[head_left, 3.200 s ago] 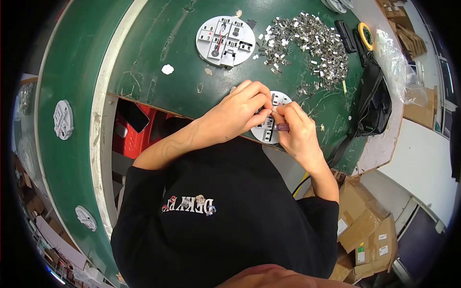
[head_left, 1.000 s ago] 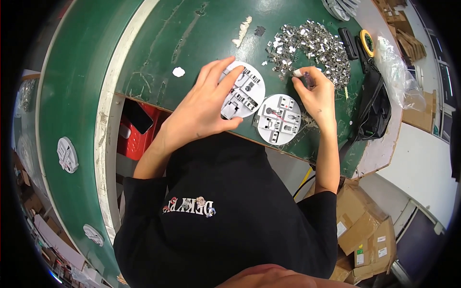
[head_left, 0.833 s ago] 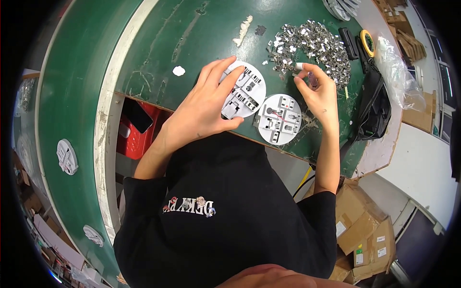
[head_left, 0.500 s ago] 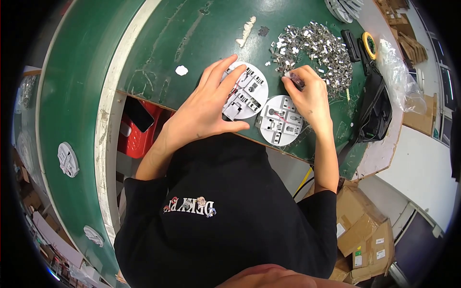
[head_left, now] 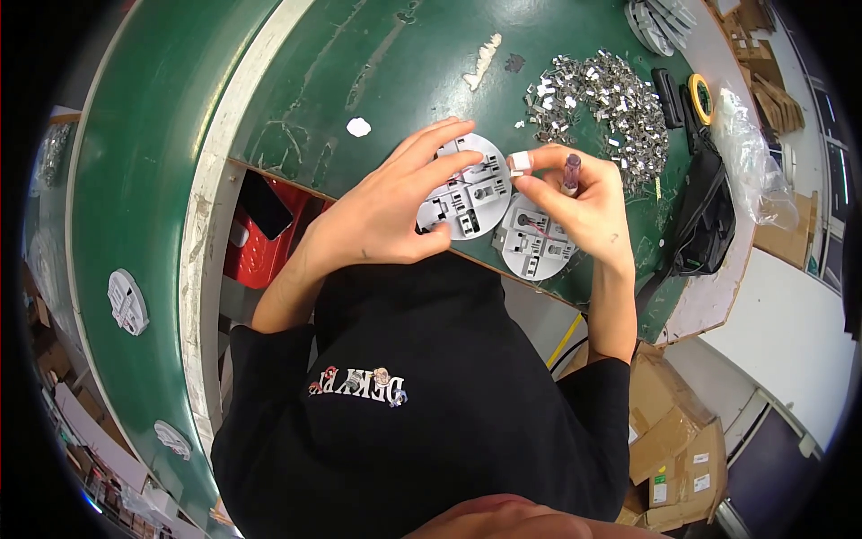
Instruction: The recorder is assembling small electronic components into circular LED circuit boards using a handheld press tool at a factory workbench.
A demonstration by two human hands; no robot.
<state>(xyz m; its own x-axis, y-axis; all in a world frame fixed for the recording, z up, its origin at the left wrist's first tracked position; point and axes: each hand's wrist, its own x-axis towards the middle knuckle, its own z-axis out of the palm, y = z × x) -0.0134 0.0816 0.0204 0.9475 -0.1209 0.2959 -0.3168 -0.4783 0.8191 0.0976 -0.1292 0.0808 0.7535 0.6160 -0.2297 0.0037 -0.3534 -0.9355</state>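
My left hand (head_left: 395, 207) holds a round light-grey plastic disc (head_left: 492, 207) by its left side, fingers over the top and thumb bent in below. Slots and small raised blocks cover the disc's face. In my right hand (head_left: 579, 198), thumb and index finger pinch a small white piece (head_left: 520, 163) just off the disc's right rim. A screwdriver (head_left: 572, 172) with a translucent purple handle is tucked among the other fingers of that hand; its tip is not visible. Partly beneath the right hand lies a second similar disc (head_left: 532, 250), with thin red wires.
A pile of small white and metal parts (head_left: 620, 108) spreads beyond my right hand. To its right are a yellow tape roll (head_left: 700, 99), a black bag (head_left: 700, 211) and clear plastic wrap (head_left: 754, 171). More discs (head_left: 660, 25) are stacked at the back. A phone (head_left: 265, 207) lies low on the left.
My right hand has moved from the pile's edge toward the first disc, with the white piece now plainly showing in its fingertips. My left thumb has drawn in. The view has shifted slightly.
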